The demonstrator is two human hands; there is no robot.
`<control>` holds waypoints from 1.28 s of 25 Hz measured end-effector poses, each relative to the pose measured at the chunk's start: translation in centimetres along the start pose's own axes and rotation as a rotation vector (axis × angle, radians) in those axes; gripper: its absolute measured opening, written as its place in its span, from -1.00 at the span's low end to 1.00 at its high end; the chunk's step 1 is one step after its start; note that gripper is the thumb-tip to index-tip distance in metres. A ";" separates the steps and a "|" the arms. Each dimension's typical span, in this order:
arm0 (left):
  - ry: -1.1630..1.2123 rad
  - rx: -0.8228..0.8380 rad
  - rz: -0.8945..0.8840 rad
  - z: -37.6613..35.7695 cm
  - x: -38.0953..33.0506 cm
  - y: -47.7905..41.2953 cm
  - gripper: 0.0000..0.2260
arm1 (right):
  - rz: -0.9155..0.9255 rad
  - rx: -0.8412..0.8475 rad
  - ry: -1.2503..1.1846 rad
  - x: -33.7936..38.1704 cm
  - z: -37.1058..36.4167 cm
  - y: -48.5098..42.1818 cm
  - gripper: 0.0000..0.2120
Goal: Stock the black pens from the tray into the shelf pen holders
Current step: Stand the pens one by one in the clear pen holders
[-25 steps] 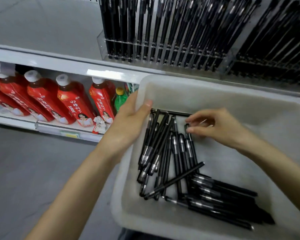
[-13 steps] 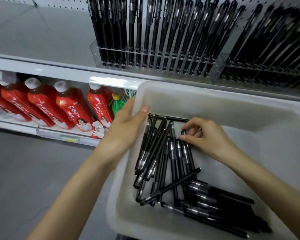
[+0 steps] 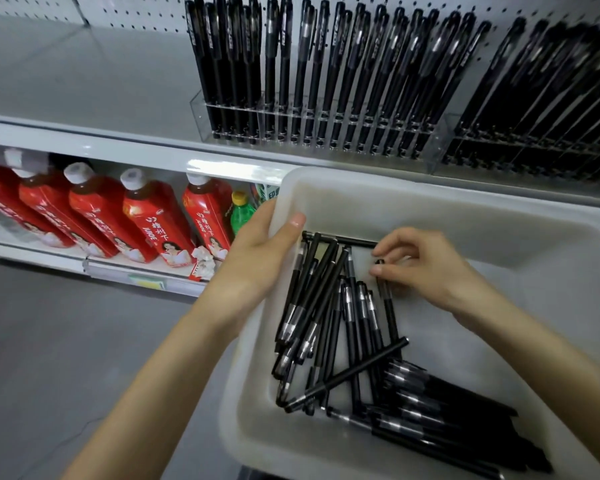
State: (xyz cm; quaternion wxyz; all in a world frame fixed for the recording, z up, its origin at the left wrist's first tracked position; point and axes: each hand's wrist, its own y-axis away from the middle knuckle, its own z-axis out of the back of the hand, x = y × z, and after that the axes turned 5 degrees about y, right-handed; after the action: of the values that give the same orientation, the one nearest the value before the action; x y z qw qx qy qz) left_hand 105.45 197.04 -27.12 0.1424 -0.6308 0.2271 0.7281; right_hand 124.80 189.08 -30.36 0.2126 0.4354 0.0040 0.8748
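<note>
Head view, left hand: the left hand (image 3: 257, 258) has the tray (image 3: 413, 206) by its left rim. The fingers wrap the outside and the thumb lies over the edge onto the inner wall, so this grip is closed on the tray.
Head view, right hand: the right hand (image 3: 426, 271) reaches into the far part of the tray. Thumb and forefinger are drawn narrow round the top end of the chosen pen (image 3: 386, 299), and the grip holds that pen. Its lower end lies on the tray floor.
Head view, black pens: the black pens (image 3: 326, 323) lie loose in the tray. Some are fanned near the left wall, one crosses them on a slant, and a darker bundle sits in the near right corner.
Head view, pen holders: the clear pen holders (image 3: 312, 129) stand on the shelf (image 3: 84, 98) just beyond the tray's far rim, with many pens upright in them. I cannot tell which slots are free.
Head view, lower shelf: red bottles (image 3: 153, 230) and a green bottle (image 3: 241, 216) stand left of the tray.
Step in hand: most likely picking one pen out of the heap.
Doing it well: raise the pinched end first so the pen slides clear of its neighbours and of the slanted pen near its lower end. Hold the tray level with the left hand. Turn the pen upright to match those already stocked, then lower it straight into a free slot.
Risk: a shallow fingertip pinch may let the smooth barrel slip, and dragging it sideways could scatter the fan.
</note>
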 end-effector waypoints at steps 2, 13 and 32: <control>-0.089 -0.076 -0.102 0.1 0.3 0.0 -0.68 | 0.009 -0.004 -0.171 1.5 1.6 0.4 -0.85; -0.171 -0.031 -0.455 -0.8 -4.2 -0.8 -0.75 | 0.517 -0.200 -0.468 14.0 6.4 -0.5 -0.85; -0.368 -0.416 -0.370 8.1 -3.3 -8.5 -0.48 | 0.571 -0.586 -0.358 17.4 3.5 -6.1 -0.71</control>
State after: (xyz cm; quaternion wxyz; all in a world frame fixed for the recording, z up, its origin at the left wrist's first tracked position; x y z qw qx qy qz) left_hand 103.28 208.75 -24.36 0.1790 -0.5349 -0.0746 0.8224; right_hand 120.49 200.53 -16.14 0.0743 0.4849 -0.4015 0.7734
